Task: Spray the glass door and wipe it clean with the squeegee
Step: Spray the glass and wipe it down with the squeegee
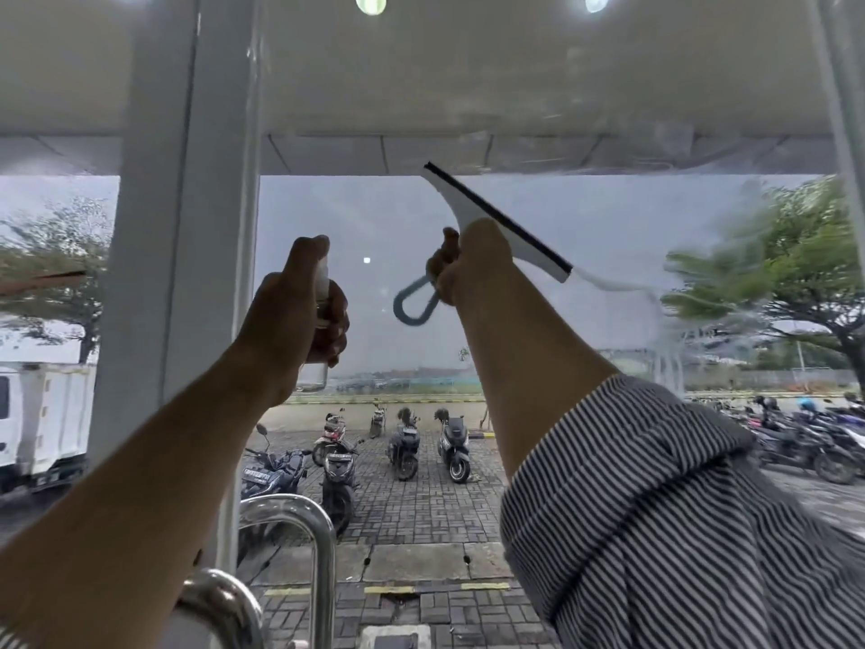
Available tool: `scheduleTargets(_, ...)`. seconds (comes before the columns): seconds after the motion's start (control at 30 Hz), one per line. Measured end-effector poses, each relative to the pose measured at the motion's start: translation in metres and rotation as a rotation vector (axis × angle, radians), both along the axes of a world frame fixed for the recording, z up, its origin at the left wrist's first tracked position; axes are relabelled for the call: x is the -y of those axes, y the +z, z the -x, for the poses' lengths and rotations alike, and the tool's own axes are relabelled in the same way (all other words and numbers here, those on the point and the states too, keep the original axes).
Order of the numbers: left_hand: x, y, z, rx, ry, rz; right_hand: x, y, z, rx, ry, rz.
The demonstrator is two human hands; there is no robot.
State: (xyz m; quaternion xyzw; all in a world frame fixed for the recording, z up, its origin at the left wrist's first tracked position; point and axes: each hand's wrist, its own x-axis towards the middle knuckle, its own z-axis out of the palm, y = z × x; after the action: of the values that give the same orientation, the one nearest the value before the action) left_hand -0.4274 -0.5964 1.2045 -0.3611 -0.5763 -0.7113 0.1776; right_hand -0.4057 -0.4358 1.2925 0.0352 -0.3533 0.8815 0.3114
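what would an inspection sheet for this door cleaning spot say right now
surface: glass door, wet smears and a foam trail on its right part, clearer in the middle
job's things: spray bottle, clear, held upright; squeegee, white with a black rubber edge, tilted, seemingly against the glass
clutter: nothing seen
grips: left hand holds the spray bottle; right hand grips the squeegee at its handle, blue loop sticking out below
cables: nothing seen
surroundings: metal door handle at the bottom; white pillar to the left; outside, parked motorbikes, a white truck, a tree
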Motion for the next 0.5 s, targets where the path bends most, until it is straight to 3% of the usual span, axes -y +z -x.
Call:
scheduleTargets(0.23, -0.02, -0.001, -0.006, -0.008, -0.043, 0.041, -0.01, -0.022, -0.019, 0.026, -0.105, -0.211)
scheduleTargets(0.37, -0.024, 0.004, -0.008, -0.047, -0.051, 0.062, -0.023, 0.009, -0.033, -0.062, -0.192, -0.334)
scheduleTargets(0.5, -0.021, 0.007, -0.004, -0.05, -0.048, 0.052, -0.02, 0.049, -0.039, -0.003, -0.292, -0.534)
